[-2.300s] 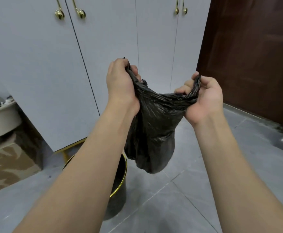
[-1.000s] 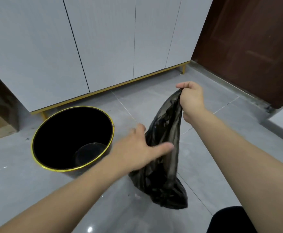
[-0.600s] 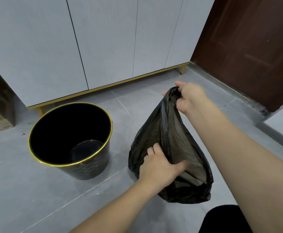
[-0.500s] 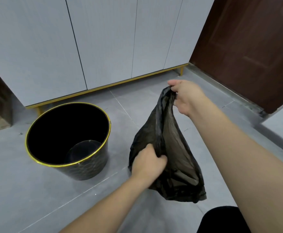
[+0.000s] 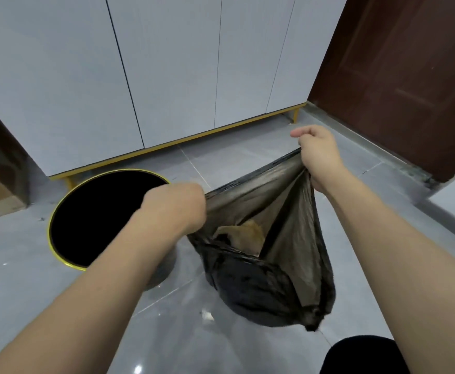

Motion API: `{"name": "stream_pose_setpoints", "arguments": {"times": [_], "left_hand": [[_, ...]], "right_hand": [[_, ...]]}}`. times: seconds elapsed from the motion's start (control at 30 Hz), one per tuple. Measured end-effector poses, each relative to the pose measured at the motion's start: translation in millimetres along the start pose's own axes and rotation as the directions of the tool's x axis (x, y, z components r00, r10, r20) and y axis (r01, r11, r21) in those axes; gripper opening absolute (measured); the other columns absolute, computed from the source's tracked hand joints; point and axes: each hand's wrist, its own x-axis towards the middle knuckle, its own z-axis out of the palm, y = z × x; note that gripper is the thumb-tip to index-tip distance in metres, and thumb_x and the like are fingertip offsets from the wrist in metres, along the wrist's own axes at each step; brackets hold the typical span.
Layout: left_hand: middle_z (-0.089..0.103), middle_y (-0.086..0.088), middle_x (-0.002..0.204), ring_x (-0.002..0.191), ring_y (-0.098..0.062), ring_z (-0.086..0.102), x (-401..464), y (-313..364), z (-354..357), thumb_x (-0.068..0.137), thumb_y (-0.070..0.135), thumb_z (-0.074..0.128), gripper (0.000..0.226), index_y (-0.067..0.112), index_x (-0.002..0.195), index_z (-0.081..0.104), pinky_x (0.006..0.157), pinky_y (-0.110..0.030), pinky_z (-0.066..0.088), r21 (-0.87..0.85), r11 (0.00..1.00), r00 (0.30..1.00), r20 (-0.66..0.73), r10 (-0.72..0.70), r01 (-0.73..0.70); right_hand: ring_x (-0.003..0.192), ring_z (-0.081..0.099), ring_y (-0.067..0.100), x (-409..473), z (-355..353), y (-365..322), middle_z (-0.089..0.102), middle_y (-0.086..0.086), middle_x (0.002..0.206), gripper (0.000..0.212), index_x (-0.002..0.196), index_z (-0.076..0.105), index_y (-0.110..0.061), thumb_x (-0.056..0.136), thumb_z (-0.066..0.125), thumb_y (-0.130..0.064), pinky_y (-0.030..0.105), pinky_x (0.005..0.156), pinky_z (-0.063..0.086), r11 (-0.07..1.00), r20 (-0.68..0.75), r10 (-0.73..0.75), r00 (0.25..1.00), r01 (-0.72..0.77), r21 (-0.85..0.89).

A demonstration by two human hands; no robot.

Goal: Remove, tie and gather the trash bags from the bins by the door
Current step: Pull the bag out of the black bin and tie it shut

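The bin [image 5: 107, 220] stands unlined on the floor [image 5: 32, 306]. Beside it my trash bag [image 5: 269, 265] hangs out, mouth stretched wide and untied; left hand [image 5: 176, 209] and right hand [image 5: 319, 155] each grip its rim. Tying and gathering remain.

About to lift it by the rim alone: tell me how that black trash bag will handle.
The black trash bag is probably floppy: its film sags and creases between the left hand and right hand. Likely light, since little shows inside. The thin, stretched rim may slip or tear.
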Motion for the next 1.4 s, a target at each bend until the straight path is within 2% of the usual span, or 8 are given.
{"name": "stream_pose_setpoints", "arguments": {"times": [0.23,0.4,0.53,0.73,0.83,1.03,1.27,1.4], "left_hand": [[0.059,-0.008,0.100,0.096,-0.032,0.056,-12,-24,-42,0.087,0.016,0.047,0.024,0.014,0.110,0.052,0.073,-0.034,0.038,0.136,0.966,0.959,-0.213,-0.188,0.219],[0.008,-0.005,0.162,0.148,-0.026,0.008,-21,30,-23,0.066,0.078,0.051,0.111,0.026,0.153,0.006,0.118,-0.050,0.014,-0.239,0.948,0.978,-0.030,0.208,-0.209],[-0.014,-0.011,0.162,0.147,-0.032,-0.019,-3,62,45,0.055,0.086,0.059,0.141,0.023,0.150,-0.024,0.116,-0.058,-0.011,-0.177,0.961,0.977,-0.081,0.199,-0.211],[0.067,-0.012,0.104,0.099,-0.036,0.061,32,33,90,0.085,0.021,0.052,0.027,0.011,0.110,0.055,0.080,-0.037,0.047,-0.387,0.920,0.997,0.039,0.072,-0.052],[0.065,-0.008,0.089,0.091,-0.035,0.062,33,25,88,0.088,0.016,0.046,0.013,0.013,0.090,0.058,0.074,-0.035,0.050,-0.536,0.844,0.996,0.050,0.069,-0.031],[0.068,-0.011,0.106,0.097,-0.033,0.062,23,25,84,0.092,0.024,0.045,0.023,0.014,0.104,0.062,0.083,-0.040,0.053,-0.579,0.795,0.974,0.010,0.228,-0.180],[0.063,-0.011,0.106,0.098,-0.034,0.060,-3,31,93,0.092,0.028,0.049,0.020,0.014,0.105,0.054,0.083,-0.044,0.052,-0.281,0.916,0.931,0.141,0.336,-0.288],[0.062,-0.005,0.098,0.090,-0.030,0.062,-9,18,96,0.087,0.025,0.053,0.022,0.013,0.105,0.057,0.077,-0.038,0.052,-0.160,0.972,0.922,0.320,0.217,-0.173]], "right_hand": [[0.066,0.036,0.013,9,-21,1,0.039,0.000,0.077,0.034,0.103,0.052,-0.016,0.092,0.025,0.000,0.028,0.063,0.031,0.932,-0.202,0.232,0.952,-0.159,0.326],[0.064,0.035,0.012,-1,-2,-2,0.041,-0.001,0.078,0.035,0.107,0.052,-0.018,0.092,0.026,0.000,0.025,0.054,0.029,0.950,-0.112,0.199,0.974,-0.163,0.267],[0.069,0.040,0.008,-7,11,-14,0.046,-0.004,0.082,0.039,0.112,0.057,-0.018,0.092,0.029,0.000,0.025,0.059,0.035,0.967,-0.040,0.144,0.989,-0.132,0.217],[0.081,0.052,0.019,-10,-4,-16,0.049,0.002,0.093,0.037,0.111,0.064,-0.014,0.094,0.030,-0.012,0.031,0.070,0.040,0.984,-0.042,-0.073,0.996,0.066,-0.164],[0.129,0.031,0.030,-14,-21,-7,0.036,0.007,0.125,0.048,0.129,0.057,-0.024,0.088,0.034,-0.036,0.041,0.108,0.021,0.660,0.191,-0.238,0.952,0.303,-0.687],[0.147,-0.021,0.022,-29,7,11,-0.010,-0.002,0.163,0.115,0.153,-0.010,-0.029,0.070,0.066,-0.053,0.057,0.107,-0.025,0.041,0.686,-0.059,0.725,0.689,-0.724],[0.148,-0.009,0.030,-32,37,48,0.016,0.003,0.159,0.025,0.109,0.065,-0.034,0.086,0.059,-0.027,0.060,0.113,-0.015,-0.213,0.779,-0.240,0.578,0.752,-0.624],[0.139,0.032,0.024,-31,42,51,0.062,-0.003,0.122,0.023,0.096,0.071,-0.031,0.087,0.050,-0.026,0.054,0.119,-0.004,-0.240,0.789,-0.138,0.598,0.753,-0.613]]}}
